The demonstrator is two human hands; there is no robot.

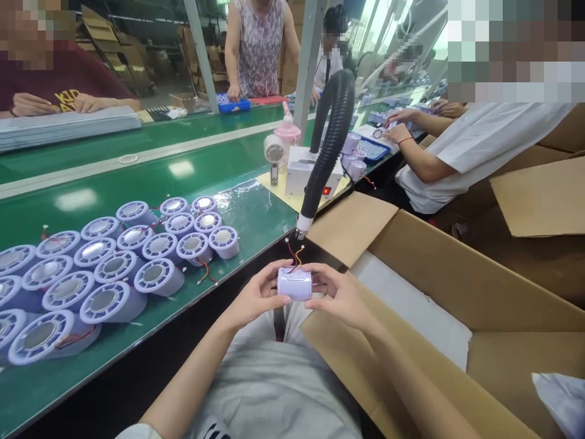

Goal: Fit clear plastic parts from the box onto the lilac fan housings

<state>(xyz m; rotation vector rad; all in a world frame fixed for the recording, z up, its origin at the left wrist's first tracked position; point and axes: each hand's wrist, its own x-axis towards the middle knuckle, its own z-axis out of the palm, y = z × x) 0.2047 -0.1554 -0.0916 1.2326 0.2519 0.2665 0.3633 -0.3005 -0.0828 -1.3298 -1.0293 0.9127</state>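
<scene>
Between my two hands I hold a lilac plastic cylinder (295, 285) on its side above my lap. Fingers and thumb of my left hand (262, 289) close round its left end. My right hand (336, 294) grips the right end the same way. Thin red and yellow wires (298, 255) with small white connectors rise from its top. Just above them hangs the metal tip (300, 233) of a black flexible hose (329, 140), apart from the cylinder. On the green bench to the left stand several similar lilac cylinders (158, 276) with silvery round centres, some trailing wires.
An open cardboard box (425, 268) with white lining lies at my right. Behind the hose stands a white box unit (301, 177) with a red switch, beside a small handheld fan (274, 152) and a pink-lidded cup (287, 131). Co-workers sit and stand along the green bench (201, 160).
</scene>
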